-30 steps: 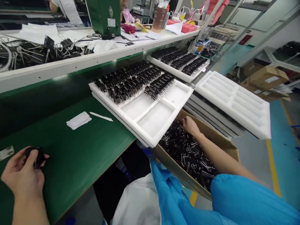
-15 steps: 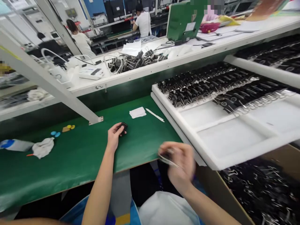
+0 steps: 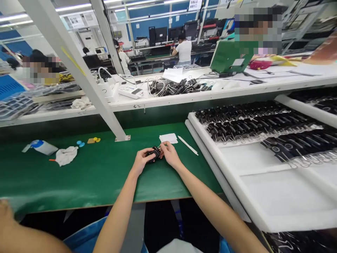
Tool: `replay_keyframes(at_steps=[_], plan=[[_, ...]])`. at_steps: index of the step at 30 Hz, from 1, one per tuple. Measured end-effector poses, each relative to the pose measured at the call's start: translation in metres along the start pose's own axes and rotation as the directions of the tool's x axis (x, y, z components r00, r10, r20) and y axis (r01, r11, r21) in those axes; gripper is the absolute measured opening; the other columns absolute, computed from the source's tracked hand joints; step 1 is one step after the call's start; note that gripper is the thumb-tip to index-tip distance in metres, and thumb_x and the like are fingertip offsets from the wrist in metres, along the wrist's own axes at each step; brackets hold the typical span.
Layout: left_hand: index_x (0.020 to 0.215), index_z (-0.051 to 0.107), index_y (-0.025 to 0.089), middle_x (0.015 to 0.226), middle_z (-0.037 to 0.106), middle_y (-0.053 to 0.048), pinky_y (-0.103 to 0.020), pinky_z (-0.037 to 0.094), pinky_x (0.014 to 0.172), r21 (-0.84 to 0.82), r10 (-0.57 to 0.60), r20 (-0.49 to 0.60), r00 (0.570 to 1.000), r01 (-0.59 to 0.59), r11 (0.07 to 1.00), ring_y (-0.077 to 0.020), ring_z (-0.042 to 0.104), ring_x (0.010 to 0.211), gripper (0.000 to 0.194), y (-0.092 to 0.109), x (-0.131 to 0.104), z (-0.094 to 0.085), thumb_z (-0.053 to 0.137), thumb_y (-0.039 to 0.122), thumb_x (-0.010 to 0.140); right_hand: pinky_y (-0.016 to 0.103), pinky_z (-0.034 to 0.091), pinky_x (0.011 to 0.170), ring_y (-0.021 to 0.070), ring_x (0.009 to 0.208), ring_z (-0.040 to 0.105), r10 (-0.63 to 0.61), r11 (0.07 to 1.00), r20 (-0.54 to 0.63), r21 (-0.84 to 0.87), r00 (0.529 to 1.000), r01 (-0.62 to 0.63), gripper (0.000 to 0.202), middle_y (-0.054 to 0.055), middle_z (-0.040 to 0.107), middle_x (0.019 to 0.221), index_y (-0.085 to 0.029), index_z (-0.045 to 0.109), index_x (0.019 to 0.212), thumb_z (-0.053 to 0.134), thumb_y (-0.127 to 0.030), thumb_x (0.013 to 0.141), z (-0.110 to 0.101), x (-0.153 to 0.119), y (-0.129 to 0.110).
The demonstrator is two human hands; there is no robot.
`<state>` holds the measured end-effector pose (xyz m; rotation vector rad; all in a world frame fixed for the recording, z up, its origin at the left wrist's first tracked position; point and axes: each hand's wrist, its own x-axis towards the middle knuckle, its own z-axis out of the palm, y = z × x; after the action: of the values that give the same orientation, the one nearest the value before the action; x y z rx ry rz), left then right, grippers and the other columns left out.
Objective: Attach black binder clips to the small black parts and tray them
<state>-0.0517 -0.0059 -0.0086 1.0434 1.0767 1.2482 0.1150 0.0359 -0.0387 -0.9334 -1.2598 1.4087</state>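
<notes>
Over the green table (image 3: pixel 105 179), my left hand (image 3: pixel 141 160) is closed round a small black part (image 3: pixel 153 154), thumb on top of it. My right hand (image 3: pixel 169 153) is pinched on a binder clip (image 3: pixel 159 147) at the right side of that part; the clip is partly hidden by the fingers. Both hands nearly touch. Just behind them lie white paper slips (image 3: pixel 168 138), with a white pen (image 3: pixel 187 145) to their right.
A white foam tray (image 3: pixel 226 165) with rows of black clipped parts stands at right, above a box of more clips (image 3: pixel 300 242). At left are a bottle (image 3: pixel 44 147) and a crumpled cloth (image 3: pixel 66 156). Another person's arm (image 3: pixel 28 239) shows at lower left.
My right hand has come from the table's front edge up to my left hand, bringing the clip to the black part. The camera view has tilted up, showing more of the room.
</notes>
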Motion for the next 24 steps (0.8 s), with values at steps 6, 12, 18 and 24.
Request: replay_keyframes(at_steps=[6, 12, 18, 24], plan=[[0.088, 0.081, 0.015, 0.093, 0.073, -0.009, -0.031, 0.057, 0.06, 0.027, -0.025, 0.005, 1.0, 0.025, 0.999, -0.0191, 0.064, 0.071, 0.036, 0.003, 0.0, 0.0, 0.093, 0.034, 0.06, 0.029, 0.047, 0.057, 0.019, 0.062, 0.059, -0.048, 0.98, 0.059, -0.19, 0.997, 0.059, 0.044, 0.002, 0.065, 0.078, -0.02, 0.064, 0.103, 0.066, -0.062, 0.09, -0.01, -0.013, -0.011], [0.092, 0.08, 0.015, 0.089, 0.073, -0.009, -0.032, 0.056, 0.06, 0.052, -0.031, 0.018, 0.999, 0.03, 0.998, -0.0186, 0.064, 0.067, 0.038, 0.003, 0.001, 0.001, 0.092, 0.035, 0.061, 0.031, 0.047, 0.063, 0.0216, 0.07, 0.061, -0.072, 0.937, -0.017, -0.344, 0.997, 0.062, 0.04, 0.006, 0.068, 0.081, -0.018, 0.072, 0.094, 0.066, -0.058, 0.091, -0.017, -0.019, -0.016], [0.097, 0.079, 0.015, 0.097, 0.074, -0.01, -0.031, 0.055, 0.061, 0.053, 0.008, -0.078, 0.997, -0.004, 0.999, -0.0164, 0.064, 0.064, 0.042, 0.001, 0.003, -0.001, 0.091, 0.039, 0.064, 0.025, 0.038, 0.045, 0.0168, 0.055, 0.054, -0.023, 0.996, -0.034, -0.091, 0.999, 0.02, 0.049, 0.006, 0.064, 0.073, -0.015, 0.07, 0.09, 0.067, -0.064, 0.089, -0.025, -0.015, -0.016], [0.098, 0.079, 0.014, 0.09, 0.074, -0.009, -0.03, 0.055, 0.06, 0.059, 0.028, -0.082, 0.996, -0.023, 0.998, -0.0156, 0.063, 0.063, 0.044, 0.001, 0.003, 0.0, 0.091, 0.04, 0.064, 0.027, 0.047, 0.046, 0.0191, 0.056, 0.062, 0.009, 0.994, -0.091, 0.111, 0.996, 0.002, 0.058, 0.009, 0.066, 0.08, -0.013, 0.07, 0.087, 0.077, -0.07, 0.078, -0.028, -0.011, -0.015]])
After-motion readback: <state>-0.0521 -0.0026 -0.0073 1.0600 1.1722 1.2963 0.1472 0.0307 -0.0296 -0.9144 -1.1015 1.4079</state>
